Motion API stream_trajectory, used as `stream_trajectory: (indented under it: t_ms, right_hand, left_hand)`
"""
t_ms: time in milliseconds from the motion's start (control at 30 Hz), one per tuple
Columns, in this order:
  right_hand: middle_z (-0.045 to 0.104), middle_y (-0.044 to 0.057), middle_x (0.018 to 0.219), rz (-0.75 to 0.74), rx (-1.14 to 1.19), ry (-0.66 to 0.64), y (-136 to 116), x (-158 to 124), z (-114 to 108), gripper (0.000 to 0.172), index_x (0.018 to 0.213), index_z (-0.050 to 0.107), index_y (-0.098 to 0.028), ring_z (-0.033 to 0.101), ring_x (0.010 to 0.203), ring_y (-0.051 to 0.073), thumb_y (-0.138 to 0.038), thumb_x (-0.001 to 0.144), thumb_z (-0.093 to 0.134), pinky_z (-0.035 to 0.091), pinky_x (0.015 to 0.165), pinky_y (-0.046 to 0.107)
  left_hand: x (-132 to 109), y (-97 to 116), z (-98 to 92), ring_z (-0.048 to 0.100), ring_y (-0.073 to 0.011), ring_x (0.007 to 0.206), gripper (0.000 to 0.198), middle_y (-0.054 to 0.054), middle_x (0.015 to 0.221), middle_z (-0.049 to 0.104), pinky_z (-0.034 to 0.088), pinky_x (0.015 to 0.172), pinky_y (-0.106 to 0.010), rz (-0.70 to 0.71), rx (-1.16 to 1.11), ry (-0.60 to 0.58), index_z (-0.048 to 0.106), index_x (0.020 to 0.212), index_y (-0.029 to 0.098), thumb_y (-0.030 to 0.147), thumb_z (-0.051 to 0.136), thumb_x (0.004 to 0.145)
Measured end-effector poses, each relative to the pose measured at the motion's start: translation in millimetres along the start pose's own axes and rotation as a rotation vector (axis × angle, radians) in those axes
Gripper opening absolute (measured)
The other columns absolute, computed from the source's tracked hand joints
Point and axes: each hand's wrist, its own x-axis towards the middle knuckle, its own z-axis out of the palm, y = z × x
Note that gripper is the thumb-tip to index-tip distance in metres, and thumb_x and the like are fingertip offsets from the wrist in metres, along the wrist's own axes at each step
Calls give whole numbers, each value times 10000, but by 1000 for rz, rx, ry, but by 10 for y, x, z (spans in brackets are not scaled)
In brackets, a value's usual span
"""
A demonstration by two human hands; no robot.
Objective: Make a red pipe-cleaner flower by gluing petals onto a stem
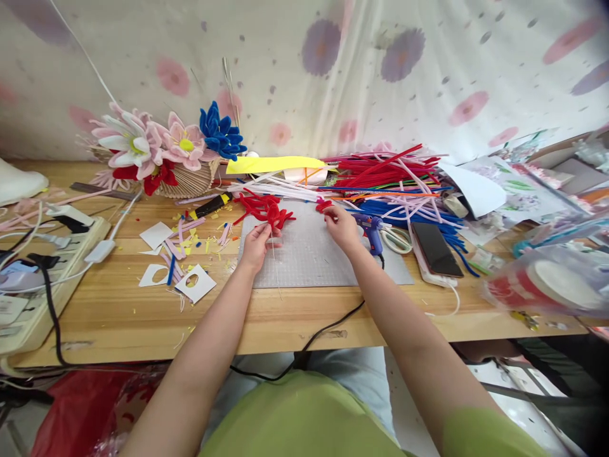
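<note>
A red pipe-cleaner flower (272, 213) is pinched at its base by my left hand (255, 247), above the left part of the grey cutting mat (309, 263). From under those fingers a thin wire stem (276, 270) slants down toward me. My right hand (342, 230) has its thumb and fingers closed on a small red pipe-cleaner piece (323, 205), over the mat's right half. The two hands are apart. Just right of my right hand lies a purple glue gun (370, 230). More red pipe-cleaner pieces (247, 204) show behind the flower.
Bundled pipe cleaners (390, 171) spread behind the mat. Scraps and cut white cards (195, 284) lie left, near a power strip (57, 279). Finished flowers (137, 143) stand at back left. A phone (435, 249) and bagged cup (547, 282) are right. A black cord (328, 331) crosses the front edge.
</note>
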Motion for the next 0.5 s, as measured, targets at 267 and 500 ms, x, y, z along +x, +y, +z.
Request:
stream_trajectory:
  t_ms: [267, 500]
  right_hand:
    - [632, 95, 966, 40, 256, 184, 89, -212, 198, 227, 950, 592, -178, 593, 903, 204, -198, 749, 489, 504, 828, 384]
    - [608, 84, 921, 131, 217, 222, 88, -363, 228, 320, 1045, 505, -200, 595, 858, 207, -146, 734, 454, 506, 810, 398]
  left_hand:
    - [161, -64, 589, 468, -68, 533, 106, 9, 650, 549, 496, 525, -222, -39, 169, -35, 657, 775, 137, 241, 636, 775]
    - [622, -384, 896, 561, -133, 584, 177, -30, 640, 629, 449, 586, -254, 8, 686, -17, 648, 675, 155, 254, 583, 806]
